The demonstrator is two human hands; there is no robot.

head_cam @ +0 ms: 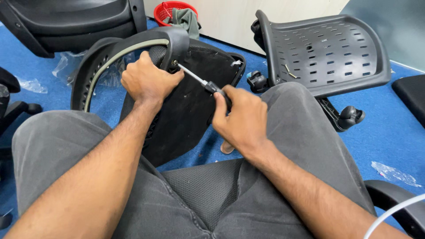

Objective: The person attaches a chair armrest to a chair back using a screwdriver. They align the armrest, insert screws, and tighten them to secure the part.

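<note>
Between my knees, propped on the blue carpet floor point(389, 132), stands the black chair back point(190, 102) I am working on, tilted away from me with its curved plastic frame point(106, 57) arching up to the left. At far left another black chair point(66, 20) fills the corner, with crumpled clear plastic wrap point(66, 64) on the floor below it. My left hand point(148, 82) is closed around the top of the frame, just beside a screw point(175, 63) set in it. From that screw the screwdriver point(203, 82) runs down and to the right, its thin metal shaft leading into a black handle, long axis slanting toward my lap. My right hand point(241, 119) is wrapped tight on that handle, so the two hands sit apart with the shaft between them, the left one nearer the screw. The chair back looks dark, fabric-faced, with a grey-green band along the frame's inner edge. Beyond it sits a red basket point(170, 11), and to the right a perforated grey plastic seat shell point(332, 53) lies tipped on its castors.
</note>
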